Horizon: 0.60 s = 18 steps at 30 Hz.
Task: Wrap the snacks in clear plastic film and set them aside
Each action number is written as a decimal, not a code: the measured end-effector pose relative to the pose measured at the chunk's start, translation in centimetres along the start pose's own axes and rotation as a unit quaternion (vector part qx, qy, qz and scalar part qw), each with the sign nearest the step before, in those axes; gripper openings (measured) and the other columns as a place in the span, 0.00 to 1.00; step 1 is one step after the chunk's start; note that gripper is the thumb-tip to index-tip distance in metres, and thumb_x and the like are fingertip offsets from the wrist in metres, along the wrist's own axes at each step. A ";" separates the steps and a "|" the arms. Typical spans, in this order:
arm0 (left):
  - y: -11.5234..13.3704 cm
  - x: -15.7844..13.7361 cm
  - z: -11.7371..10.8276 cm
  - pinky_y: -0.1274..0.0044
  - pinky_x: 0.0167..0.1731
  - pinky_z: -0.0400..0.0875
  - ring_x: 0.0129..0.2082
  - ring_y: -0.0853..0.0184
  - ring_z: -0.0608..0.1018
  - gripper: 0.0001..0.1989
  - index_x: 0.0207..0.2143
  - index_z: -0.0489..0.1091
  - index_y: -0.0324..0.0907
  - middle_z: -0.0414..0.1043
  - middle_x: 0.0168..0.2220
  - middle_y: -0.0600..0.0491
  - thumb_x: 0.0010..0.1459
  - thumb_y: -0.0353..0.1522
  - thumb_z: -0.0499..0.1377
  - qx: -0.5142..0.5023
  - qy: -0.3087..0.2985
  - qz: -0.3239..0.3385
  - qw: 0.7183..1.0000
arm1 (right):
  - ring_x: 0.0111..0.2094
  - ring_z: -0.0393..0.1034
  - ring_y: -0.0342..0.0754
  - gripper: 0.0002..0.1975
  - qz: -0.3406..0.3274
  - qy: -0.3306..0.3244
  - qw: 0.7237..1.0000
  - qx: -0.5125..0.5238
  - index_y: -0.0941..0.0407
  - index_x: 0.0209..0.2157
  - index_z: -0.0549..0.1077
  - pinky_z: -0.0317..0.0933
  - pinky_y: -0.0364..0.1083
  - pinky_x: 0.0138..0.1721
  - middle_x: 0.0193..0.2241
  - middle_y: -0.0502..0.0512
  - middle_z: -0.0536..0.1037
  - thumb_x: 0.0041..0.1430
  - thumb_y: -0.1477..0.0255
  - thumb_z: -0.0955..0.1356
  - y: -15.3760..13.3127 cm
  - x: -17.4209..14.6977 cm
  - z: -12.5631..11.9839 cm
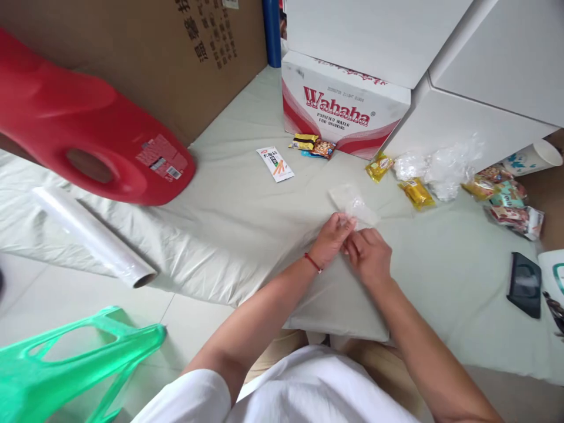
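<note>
A small clear plastic bag (pixel 352 200) lies flat on the pale cloth, its near end pinched in my fingers. My left hand (pixel 331 238), with a red cord at the wrist, is closed on that end. Beside it and touching it, my right hand (pixel 369 251) is also closed on the bag's near edge, fingers curled. Beyond my hands lie a white snack packet (pixel 275 164) and a yellow snack packet (pixel 304 141). Gold-wrapped snacks (pixel 416 194) sit to the right, near a pile of crumpled clear plastic bags (pixel 440 164).
A Wahaha carton (pixel 343 106) stands at the back against white drawers (pixel 374 35). At left are a red jug (pixel 127 147) and a roll of clear film (pixel 94 235), with a green plastic stool (pixel 79 364) below. A phone (pixel 524 285) and a paper cup (pixel 533 157) are at right.
</note>
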<state>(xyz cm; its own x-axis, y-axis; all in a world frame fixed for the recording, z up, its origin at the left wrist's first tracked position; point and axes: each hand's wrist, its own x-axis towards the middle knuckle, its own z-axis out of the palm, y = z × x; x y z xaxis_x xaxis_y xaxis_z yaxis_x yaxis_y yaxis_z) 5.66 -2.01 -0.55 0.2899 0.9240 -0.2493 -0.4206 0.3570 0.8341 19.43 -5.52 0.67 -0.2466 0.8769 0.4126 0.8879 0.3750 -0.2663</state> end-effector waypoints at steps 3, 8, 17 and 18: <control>-1.0 0.4 -0.2 0.79 0.27 0.65 0.25 0.74 0.67 0.21 0.38 0.69 0.43 0.68 0.29 0.59 0.54 0.48 0.70 0.062 0.039 0.035 0.997 | 0.32 0.66 0.52 0.16 0.026 -0.008 0.997 0.076 0.50 0.33 0.80 0.60 0.50 0.34 0.28 0.56 0.75 0.71 0.68 0.63 -1.8 -1.7 0.6; -1.1 0.5 -0.4 0.75 0.35 0.66 0.31 0.68 0.70 0.16 0.33 0.71 0.43 0.70 0.31 0.55 0.58 0.45 0.67 0.077 0.032 0.082 0.993 | 0.37 0.71 0.51 0.14 0.188 0.099 0.954 0.213 0.49 0.43 0.80 0.66 0.50 0.39 0.38 0.56 0.78 0.71 0.58 0.65 -0.1 -1.3 -1.3; -1.7 0.5 -0.4 0.76 0.36 0.66 0.30 0.69 0.70 0.20 0.29 0.72 0.41 0.70 0.28 0.55 0.64 0.49 0.61 0.053 0.003 0.085 0.995 | 0.27 0.63 0.44 0.18 0.383 0.013 0.809 0.446 0.55 0.36 0.80 0.60 0.45 0.31 0.28 0.50 0.76 0.52 0.55 0.76 2.6 -0.6 -0.5; -1.7 0.6 -0.4 0.76 0.35 0.66 0.30 0.69 0.69 0.21 0.28 0.70 0.42 0.68 0.27 0.56 0.64 0.49 0.61 0.043 0.028 0.087 0.995 | 0.26 0.61 0.43 0.17 0.392 0.031 0.792 0.467 0.55 0.34 0.79 0.59 0.44 0.30 0.26 0.49 0.74 0.52 0.56 0.76 2.7 -0.9 -0.4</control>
<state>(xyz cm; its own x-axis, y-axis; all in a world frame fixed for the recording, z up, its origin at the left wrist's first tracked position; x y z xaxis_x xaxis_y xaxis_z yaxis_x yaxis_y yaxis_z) 6.22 -2.01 -2.36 0.1693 0.9778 -0.1234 -0.3850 0.1809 0.9050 22.22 -5.36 -0.10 0.2840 0.9447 -0.1639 0.0763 -0.1926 -0.9783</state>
